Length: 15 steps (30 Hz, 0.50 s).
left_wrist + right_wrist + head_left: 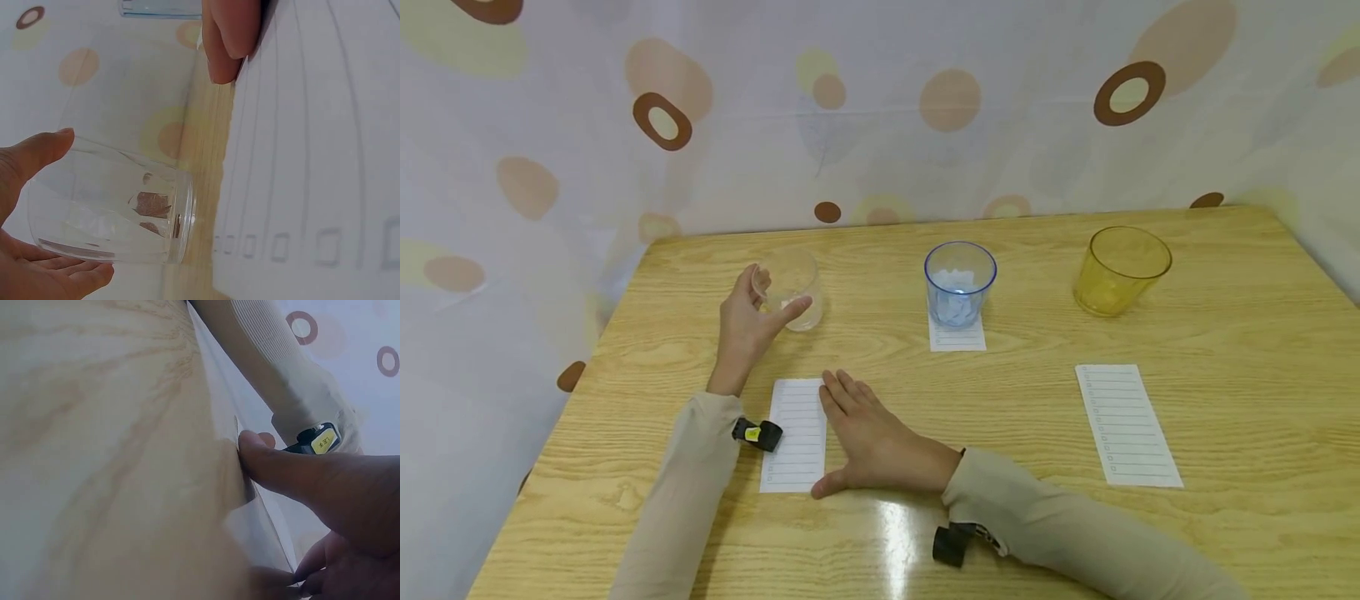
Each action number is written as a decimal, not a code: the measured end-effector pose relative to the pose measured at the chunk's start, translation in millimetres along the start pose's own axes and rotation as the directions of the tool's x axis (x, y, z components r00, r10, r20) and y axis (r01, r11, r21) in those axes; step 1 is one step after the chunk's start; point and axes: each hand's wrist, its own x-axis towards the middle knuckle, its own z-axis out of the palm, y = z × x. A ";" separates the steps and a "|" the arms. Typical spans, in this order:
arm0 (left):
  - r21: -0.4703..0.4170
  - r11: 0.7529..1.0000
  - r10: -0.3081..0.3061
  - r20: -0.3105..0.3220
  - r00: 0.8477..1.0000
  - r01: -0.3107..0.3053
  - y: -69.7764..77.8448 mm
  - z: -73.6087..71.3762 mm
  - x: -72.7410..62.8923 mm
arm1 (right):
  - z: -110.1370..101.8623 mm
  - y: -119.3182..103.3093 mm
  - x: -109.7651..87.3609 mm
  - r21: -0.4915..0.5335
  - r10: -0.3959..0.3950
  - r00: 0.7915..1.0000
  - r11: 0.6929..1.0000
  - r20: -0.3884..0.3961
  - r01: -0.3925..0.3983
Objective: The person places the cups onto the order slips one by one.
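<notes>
Middle cup [961,292] on sheet [957,340] (between left cup [801,275], right cup [1120,279]); other sheets [802,408] in front

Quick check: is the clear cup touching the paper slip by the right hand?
Apart: the head view shows bare tabletop between the clear cup and the paper slip's far edge.

Bright light leaves white glare on the table [1015,392], near its front.

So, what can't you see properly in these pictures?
Far end of the middle paper: head view, the blue cup hides it.
Much of the blue cup: left wrist view, the top edge cuts it off.
Some of the left paper: left wrist view, the right edge cuts it off.
Part of the right hand: right wrist view, the bottom and right edges cut it off.
</notes>
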 end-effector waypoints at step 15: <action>-0.003 0.999 0.039 -0.020 0.999 -0.039 -1.1 -0.1 0.3 | 3.2 -1.2 -0.1 -0.019 -0.006 0.999 1.000 -0.034 0.005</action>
